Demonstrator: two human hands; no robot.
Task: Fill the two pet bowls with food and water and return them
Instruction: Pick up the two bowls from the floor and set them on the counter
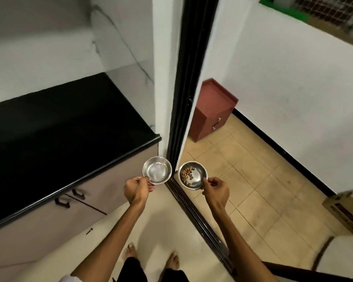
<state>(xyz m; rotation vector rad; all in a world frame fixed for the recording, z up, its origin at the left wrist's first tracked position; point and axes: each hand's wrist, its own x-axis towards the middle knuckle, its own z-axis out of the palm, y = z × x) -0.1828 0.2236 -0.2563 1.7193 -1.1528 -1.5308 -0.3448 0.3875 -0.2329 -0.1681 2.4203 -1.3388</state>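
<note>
I carry two small steel pet bowls in front of me at waist height. My left hand (138, 189) pinches the near rim of the left bowl (157, 169), which looks shiny inside, perhaps holding clear water; I cannot tell for sure. My right hand (215, 189) pinches the near rim of the right bowl (193, 175), which holds a small scatter of brown kibble (188, 173). Both bowls are held level, side by side, a little apart.
A black countertop (59, 139) over beige cabinets runs along my left. A black sliding-door frame (183, 98) and its floor track (202, 220) stand straight ahead. Beyond lies a tiled floor with a red-brown cabinet (210, 112) and a cardboard box (344, 214) at right.
</note>
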